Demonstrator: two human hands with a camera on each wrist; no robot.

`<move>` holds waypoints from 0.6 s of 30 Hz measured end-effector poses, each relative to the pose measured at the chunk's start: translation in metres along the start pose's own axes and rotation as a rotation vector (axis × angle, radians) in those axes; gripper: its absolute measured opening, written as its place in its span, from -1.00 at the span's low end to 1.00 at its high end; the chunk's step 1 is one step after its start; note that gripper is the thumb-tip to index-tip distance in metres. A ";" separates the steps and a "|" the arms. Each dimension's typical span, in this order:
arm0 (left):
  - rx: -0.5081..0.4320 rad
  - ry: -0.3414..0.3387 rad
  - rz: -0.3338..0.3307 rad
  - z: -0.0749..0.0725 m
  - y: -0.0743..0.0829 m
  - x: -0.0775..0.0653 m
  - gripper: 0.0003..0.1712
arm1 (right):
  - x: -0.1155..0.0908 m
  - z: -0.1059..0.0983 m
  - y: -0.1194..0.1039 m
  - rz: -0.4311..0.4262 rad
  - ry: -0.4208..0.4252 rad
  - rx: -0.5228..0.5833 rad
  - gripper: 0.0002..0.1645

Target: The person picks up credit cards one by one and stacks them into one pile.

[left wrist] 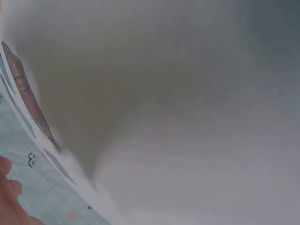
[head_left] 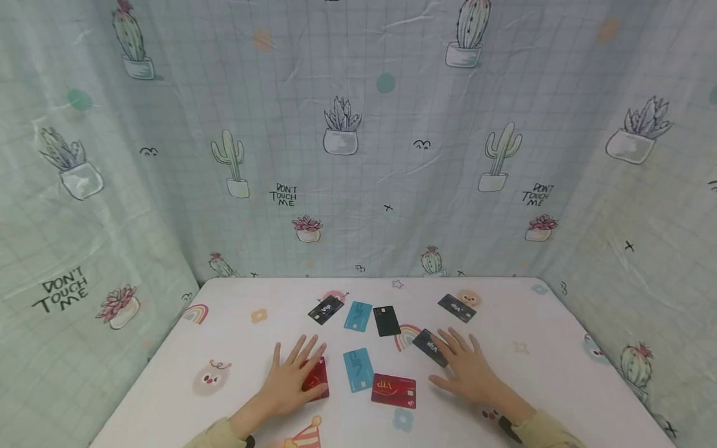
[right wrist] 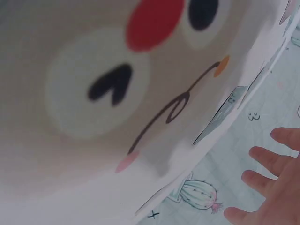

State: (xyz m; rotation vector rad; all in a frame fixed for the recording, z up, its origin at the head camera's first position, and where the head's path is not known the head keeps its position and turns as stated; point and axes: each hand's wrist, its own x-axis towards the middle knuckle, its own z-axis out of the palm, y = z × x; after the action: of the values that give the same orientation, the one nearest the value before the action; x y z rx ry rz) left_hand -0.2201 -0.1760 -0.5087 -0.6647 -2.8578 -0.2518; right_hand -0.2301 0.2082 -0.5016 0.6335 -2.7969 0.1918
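Observation:
In the head view my left hand, fingers straight and spread, hovers over or lies on a red card and hides part of it. My right hand is spread as well, its fingertips overlapping the edge of a black VIP card. Between the hands lie a blue card and a second red VIP card. The left wrist view catches fingers at its lower left corner. Outstretched fingers also show in the right wrist view, near a dark card.
Farther back on the white patterned table are another black VIP card, another blue card, a plain black card and a dark VIP card. A cactus-print curtain surrounds the back and sides.

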 end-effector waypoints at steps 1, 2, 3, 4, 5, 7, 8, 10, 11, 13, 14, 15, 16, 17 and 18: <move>-0.005 -0.003 0.001 0.000 0.001 0.000 -0.14 | 0.000 0.000 0.000 -0.004 -0.005 0.002 -0.05; -0.014 -0.006 0.003 0.000 0.002 0.000 -0.14 | -0.001 -0.001 -0.001 -0.008 -0.010 0.007 -0.05; -0.019 -0.010 0.007 0.000 0.004 0.000 -0.14 | -0.001 -0.001 -0.001 -0.009 -0.020 0.012 -0.05; -0.025 -0.009 0.012 -0.001 0.005 0.000 -0.14 | -0.001 -0.001 -0.001 -0.011 -0.029 0.015 -0.05; -0.029 -0.007 0.020 -0.002 0.006 0.000 -0.14 | -0.001 -0.001 -0.002 -0.014 -0.034 0.020 -0.06; -0.039 0.000 0.043 -0.003 0.008 0.000 -0.15 | -0.001 -0.001 -0.002 -0.017 -0.049 0.029 -0.06; -0.041 0.006 0.056 -0.004 0.010 0.000 -0.15 | -0.002 -0.001 -0.003 -0.018 -0.056 0.028 -0.06; -0.039 0.010 0.077 -0.005 0.012 0.000 -0.16 | -0.002 -0.001 -0.004 -0.022 -0.065 0.022 -0.07; -0.037 0.010 0.086 -0.005 0.013 0.000 -0.17 | -0.002 -0.001 -0.005 -0.023 -0.070 0.021 -0.08; -0.036 0.008 0.097 -0.005 0.015 0.000 -0.17 | -0.002 -0.002 -0.006 -0.030 -0.075 0.028 -0.08; -0.041 0.005 0.101 -0.005 0.016 0.000 -0.17 | -0.002 -0.003 -0.007 -0.033 -0.077 0.033 -0.08; -0.041 0.001 0.104 -0.005 0.017 0.000 -0.17 | -0.002 -0.004 -0.007 -0.036 -0.080 0.035 -0.07; -0.046 0.001 0.109 -0.005 0.018 0.000 -0.18 | -0.002 -0.004 -0.008 -0.036 -0.084 0.040 -0.07; -0.046 0.001 0.115 -0.006 0.019 0.000 -0.18 | -0.002 -0.005 -0.009 -0.036 -0.089 0.045 -0.07; -0.049 -0.003 0.121 -0.006 0.020 0.000 -0.18 | -0.002 -0.005 -0.010 -0.038 -0.091 0.043 -0.06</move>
State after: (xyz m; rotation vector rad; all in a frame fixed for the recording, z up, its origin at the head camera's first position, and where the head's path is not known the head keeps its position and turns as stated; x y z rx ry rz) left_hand -0.2105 -0.1593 -0.5006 -0.8439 -2.8094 -0.3029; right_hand -0.2224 0.2014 -0.4965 0.7229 -2.8720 0.2217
